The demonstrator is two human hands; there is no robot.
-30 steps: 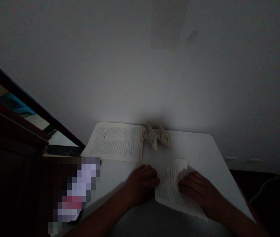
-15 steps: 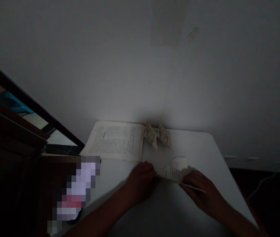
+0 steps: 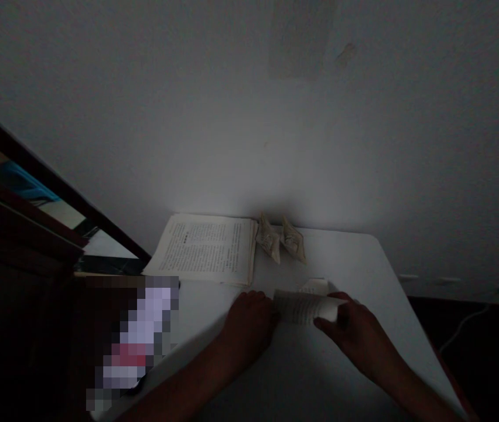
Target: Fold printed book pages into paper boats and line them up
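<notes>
A printed sheet of paper (image 3: 300,308), partly folded, lies between my two hands on the white table. My right hand (image 3: 348,322) pinches its right end, with a flap curving up between thumb and fingers. At the left end of the paper, my left hand (image 3: 253,319) rests on the tabletop with its fingers curled; its fingertips are hidden, and they seem to press the paper's edge. Behind the flap a pale corner of the paper shows. Two folded paper boats (image 3: 269,240) stand side by side farther back, near the wall.
A stack of printed pages (image 3: 208,249) lies at the back left of the white table (image 3: 346,252). Left of my forearm is a pixelated phone-like object (image 3: 137,340). A wall rises behind the table, and a pale cable (image 3: 464,325) hangs at the right.
My right hand has lifted and turned a flap of the paper, which now stands curved toward me. The left hand has stayed nearly in place.
</notes>
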